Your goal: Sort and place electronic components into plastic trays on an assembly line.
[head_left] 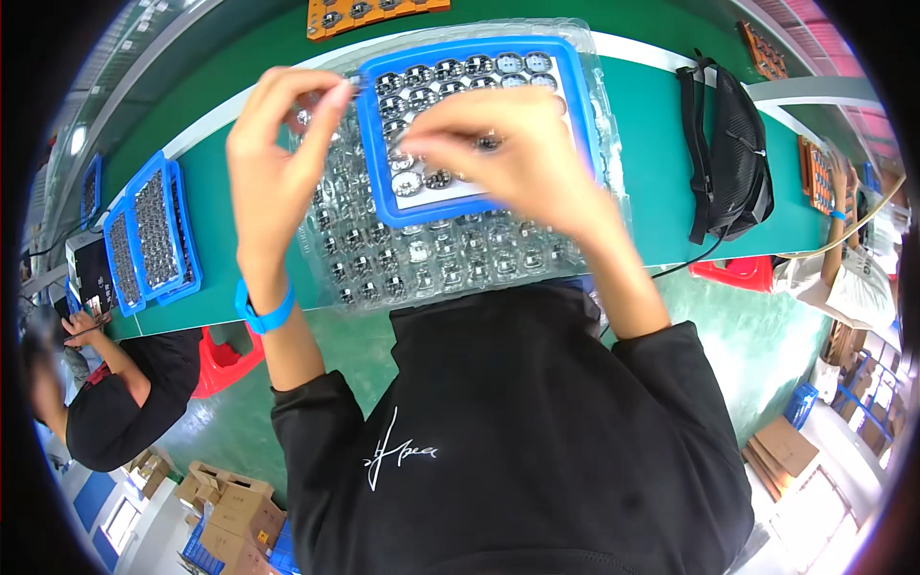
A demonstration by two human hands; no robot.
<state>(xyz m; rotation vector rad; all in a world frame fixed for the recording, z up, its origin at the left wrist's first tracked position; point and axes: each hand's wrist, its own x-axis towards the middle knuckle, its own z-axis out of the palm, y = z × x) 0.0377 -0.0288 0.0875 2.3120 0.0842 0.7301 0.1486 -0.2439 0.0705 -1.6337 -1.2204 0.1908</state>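
Observation:
A blue-rimmed tray [369, 153] holds rows of small round metallic parts [419, 74] on a white base. It sits on a clear plastic blister tray [335, 206] whose pockets also hold small parts. My left hand [278, 153], with a blue band at the wrist, is raised by the blue tray's left edge. Its thumb and forefinger are pinched around something small and dark that I cannot make out. Over the blue tray, my right hand [517, 144] is smeared by motion, its thumb and fingertips drawn together. Whatever lies between them is hidden.
A black backpack [733, 149] lies on the green table to the right. Blue trays of parts [153, 235] stand at the left, near another person's hand [84, 328]. An orange tray [374, 13] is at the far edge. Red stools [225, 362] stand below the table.

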